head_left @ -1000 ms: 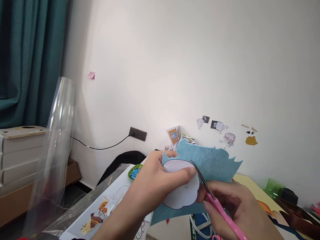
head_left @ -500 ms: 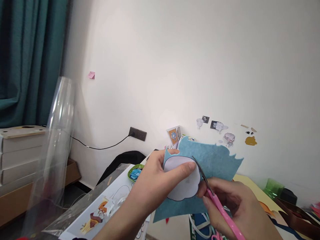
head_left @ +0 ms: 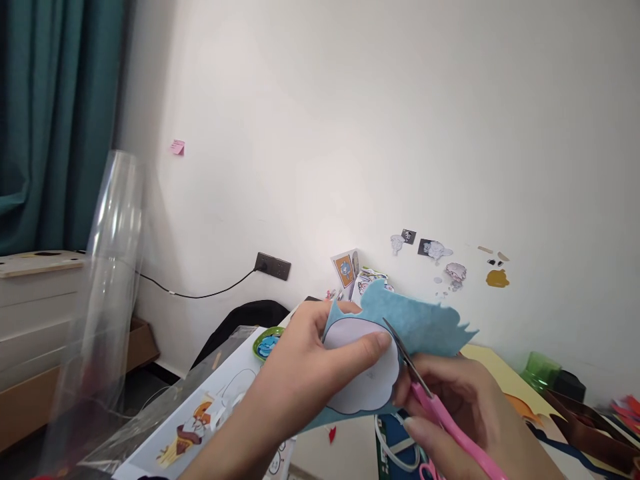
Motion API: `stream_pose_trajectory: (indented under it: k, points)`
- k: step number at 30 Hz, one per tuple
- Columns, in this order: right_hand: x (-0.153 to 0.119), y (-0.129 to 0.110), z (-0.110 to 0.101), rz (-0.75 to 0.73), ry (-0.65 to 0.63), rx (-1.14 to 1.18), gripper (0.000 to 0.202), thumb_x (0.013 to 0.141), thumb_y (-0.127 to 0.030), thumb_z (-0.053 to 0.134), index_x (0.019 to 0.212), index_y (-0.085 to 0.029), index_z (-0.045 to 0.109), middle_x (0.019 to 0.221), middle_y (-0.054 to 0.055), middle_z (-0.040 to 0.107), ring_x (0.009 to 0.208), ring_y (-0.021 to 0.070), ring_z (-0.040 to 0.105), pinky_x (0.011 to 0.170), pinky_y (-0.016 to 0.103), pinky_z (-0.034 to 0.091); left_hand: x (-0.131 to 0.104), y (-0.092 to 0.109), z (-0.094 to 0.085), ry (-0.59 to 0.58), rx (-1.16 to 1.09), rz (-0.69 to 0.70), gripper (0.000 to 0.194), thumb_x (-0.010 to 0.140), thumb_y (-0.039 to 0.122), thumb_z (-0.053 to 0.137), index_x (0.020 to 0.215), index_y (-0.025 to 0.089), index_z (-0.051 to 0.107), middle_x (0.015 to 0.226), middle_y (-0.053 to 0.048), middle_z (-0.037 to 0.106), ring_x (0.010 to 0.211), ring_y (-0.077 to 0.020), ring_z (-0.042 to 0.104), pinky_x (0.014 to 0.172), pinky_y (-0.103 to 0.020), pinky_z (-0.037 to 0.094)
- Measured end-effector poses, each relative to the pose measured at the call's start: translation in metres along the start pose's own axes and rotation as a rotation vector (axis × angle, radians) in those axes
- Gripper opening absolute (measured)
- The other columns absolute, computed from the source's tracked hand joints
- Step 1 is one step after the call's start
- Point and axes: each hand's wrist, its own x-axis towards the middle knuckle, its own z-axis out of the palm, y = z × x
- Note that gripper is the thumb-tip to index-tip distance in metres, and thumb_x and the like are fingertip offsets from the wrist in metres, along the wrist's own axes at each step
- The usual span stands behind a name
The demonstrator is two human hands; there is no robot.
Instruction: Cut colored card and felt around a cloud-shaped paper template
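Note:
A white rounded paper template (head_left: 367, 373) with a dark outline lies against a blue felt sheet (head_left: 420, 323). My left hand (head_left: 320, 360) pinches both together, its thumb across the template and its other fingers behind the felt. In my right hand (head_left: 460, 407) are the pink-handled scissors (head_left: 443, 413), their blades at the template's upper right edge, on the felt. The felt's top edge is jagged, with pointed and curved cuts.
A green bowl (head_left: 260, 343) of blue pieces stands left of my hands, near a sheet with a printed drawing (head_left: 193, 427). A brown tray (head_left: 580, 420) and a green transparent container (head_left: 540, 372) are at the right. A clear plastic roll (head_left: 113, 267) stands at the left.
The felt has tilted, its right side lower and its lower part less visible. The scissors' handles have opened wider in my right hand. The view has shifted slightly.

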Motion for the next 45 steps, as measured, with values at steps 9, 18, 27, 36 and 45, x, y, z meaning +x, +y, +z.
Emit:
stream_pose_trajectory:
  k: [9,18,27,36,45]
  points:
    - [0.002,0.003,-0.001,0.023,0.004,-0.043,0.011,0.06,-0.021,0.068,0.059,-0.02,0.057,0.059,0.0,0.054,0.057,0.0181,0.052,0.048,0.026,0.045,-0.002,0.004,0.003,-0.024,0.03,-0.018,0.023,0.073,0.034,0.063,0.064,0.014,0.055,0.061,-0.002,0.058,0.054,-0.0127,0.051,0.049,-0.021,0.04]
    - [0.001,0.002,0.001,0.01,0.03,-0.064,0.008,0.061,-0.023,0.068,0.063,-0.02,0.061,0.061,0.001,0.058,0.056,0.0187,0.053,0.047,0.026,0.045,-0.002,0.004,0.001,-0.018,0.022,-0.026,0.022,0.074,0.033,0.064,0.065,0.015,0.056,0.06,-0.001,0.058,0.054,-0.0125,0.051,0.049,-0.021,0.04]
    - [0.002,-0.01,0.006,0.014,0.044,-0.153,0.001,0.062,-0.018,0.063,0.061,-0.017,0.064,0.057,-0.001,0.053,0.05,0.0148,0.049,0.045,0.024,0.042,0.003,-0.007,-0.001,-0.115,-0.022,-0.032,0.028,0.076,0.042,0.058,0.067,0.016,0.057,0.061,-0.007,0.062,0.052,-0.0184,0.056,0.047,-0.027,0.045]
    - [0.004,-0.004,0.0,0.078,-0.101,-0.228,0.005,0.066,-0.02,0.058,0.063,-0.019,0.062,0.057,-0.003,0.043,0.05,0.0142,0.049,0.045,0.023,0.041,0.002,-0.003,-0.001,-0.163,-0.064,-0.022,0.024,0.076,0.036,0.056,0.064,0.015,0.057,0.058,-0.005,0.061,0.048,-0.0146,0.052,0.047,-0.026,0.044]
    - [0.001,0.0,0.002,0.052,-0.032,-0.228,0.006,0.066,-0.021,0.057,0.061,-0.02,0.061,0.054,-0.004,0.046,0.047,0.014,0.052,0.044,0.023,0.041,-0.003,0.01,-0.004,-0.07,0.053,-0.138,0.023,0.072,0.032,0.064,0.06,0.017,0.052,0.052,0.002,0.051,0.046,-0.0111,0.048,0.043,-0.02,0.038]
